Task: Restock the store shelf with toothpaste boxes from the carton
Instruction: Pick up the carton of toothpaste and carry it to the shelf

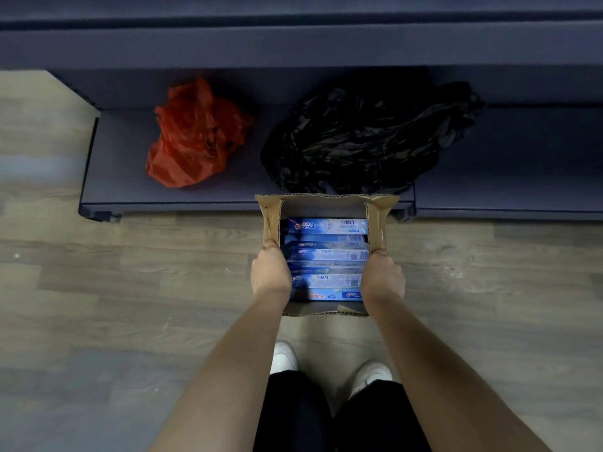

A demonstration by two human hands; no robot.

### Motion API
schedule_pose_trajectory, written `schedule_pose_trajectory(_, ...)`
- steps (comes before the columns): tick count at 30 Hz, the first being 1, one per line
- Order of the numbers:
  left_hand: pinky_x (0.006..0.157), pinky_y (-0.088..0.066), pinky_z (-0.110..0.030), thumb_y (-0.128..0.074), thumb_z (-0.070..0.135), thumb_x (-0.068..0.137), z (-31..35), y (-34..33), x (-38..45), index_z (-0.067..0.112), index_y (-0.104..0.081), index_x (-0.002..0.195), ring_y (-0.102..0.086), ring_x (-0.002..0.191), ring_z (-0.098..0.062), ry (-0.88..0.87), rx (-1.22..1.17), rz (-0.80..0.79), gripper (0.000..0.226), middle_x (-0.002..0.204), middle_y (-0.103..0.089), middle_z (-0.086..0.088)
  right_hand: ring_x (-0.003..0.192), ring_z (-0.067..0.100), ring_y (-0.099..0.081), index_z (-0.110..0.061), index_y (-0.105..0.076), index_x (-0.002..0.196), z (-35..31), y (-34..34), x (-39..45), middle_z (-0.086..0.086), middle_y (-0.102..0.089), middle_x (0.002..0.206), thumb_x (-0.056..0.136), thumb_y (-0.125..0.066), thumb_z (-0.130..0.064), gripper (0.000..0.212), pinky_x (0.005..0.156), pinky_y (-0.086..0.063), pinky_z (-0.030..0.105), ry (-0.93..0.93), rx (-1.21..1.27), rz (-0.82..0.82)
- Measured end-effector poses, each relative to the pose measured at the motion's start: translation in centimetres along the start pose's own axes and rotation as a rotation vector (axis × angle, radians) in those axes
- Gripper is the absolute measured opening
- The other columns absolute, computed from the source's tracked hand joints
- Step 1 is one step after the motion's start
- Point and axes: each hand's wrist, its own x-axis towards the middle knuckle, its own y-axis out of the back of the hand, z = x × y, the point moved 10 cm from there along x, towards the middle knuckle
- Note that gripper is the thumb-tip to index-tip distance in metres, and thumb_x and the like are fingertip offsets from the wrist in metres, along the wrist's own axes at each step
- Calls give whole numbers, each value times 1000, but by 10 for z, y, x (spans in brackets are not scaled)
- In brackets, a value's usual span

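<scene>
Toothpaste boxes point(326, 252) fill the carton point(378, 223) at frame centre, both hands point(270, 272) point(383, 275) gripping its sides above wood-look floor point(130, 288); the dark shelf point(130, 177) spans the top.

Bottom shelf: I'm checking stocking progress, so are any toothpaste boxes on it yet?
No, the shelf holds only two bags; the toothpaste boxes lie in the carton.
</scene>
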Motion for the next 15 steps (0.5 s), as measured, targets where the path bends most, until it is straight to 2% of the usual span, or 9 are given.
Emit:
schedule_pose_trajectory(12, 91, -44, -41, -37, -9, 92, 4, -20, 15, -5, -40, 126, -55, 113, -37, 24, 12, -28, 34, 121, -58, -22, 117, 31, -57, 11, -29, 138, -11, -9, 15, 23, -53, 131, 98, -39, -1, 43, 90, -50, 34, 69, -96, -31)
schedule_pose_trajectory(14, 97, -42, -38, -40, -11, 89, 3, -15, 13, -3, -27, 139, -47, 124, -36, 5, 41, -23, 52, 134, -49, -23, 129, 32, -47, 10, -13, 145, -11, -4, 12, 25, -43, 140, 98, -41, -2, 56, 95, -48, 34, 100, -120, -32)
schedule_pose_trajectory(15, 105, -36, -35, -41, -13, 87, 6, -8, 12, -1, -14, 146, -36, 134, -34, -30, 71, 3, 67, 146, -35, -22, 138, 33, -34, 8, -2, 147, -12, 2, 8, 26, -31, 148, 97, -43, -3, 66, 101, -44, 35, 124, -150, -15)
